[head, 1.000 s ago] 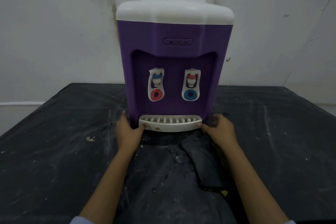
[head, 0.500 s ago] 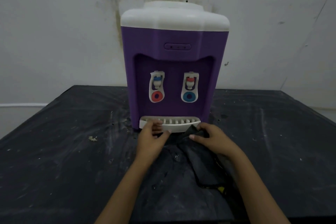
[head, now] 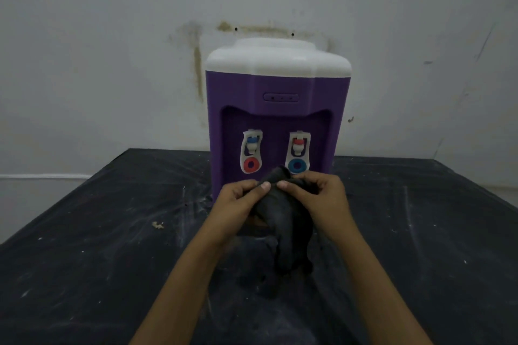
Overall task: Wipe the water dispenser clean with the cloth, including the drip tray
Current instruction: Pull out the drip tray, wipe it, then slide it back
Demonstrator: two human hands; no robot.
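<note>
Both hands, left (head: 238, 199) and right (head: 322, 196), pinch a dark cloth (head: 283, 221) between their fingertips, hiding the tray; the dispenser (head: 276, 109) and its 2 taps stand just beyond.

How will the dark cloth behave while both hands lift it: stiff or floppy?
Probably floppy: the dark cloth hangs in loose folds below the left hand and the right hand, which pinch its top edge. It looks light, since fingertip grips alone seem to carry it. It will likely bunch easily for wiping the water dispenser.

One dispenser (head: 276, 109), two taps (head: 251, 145) — one cloth (head: 283, 218)
</note>
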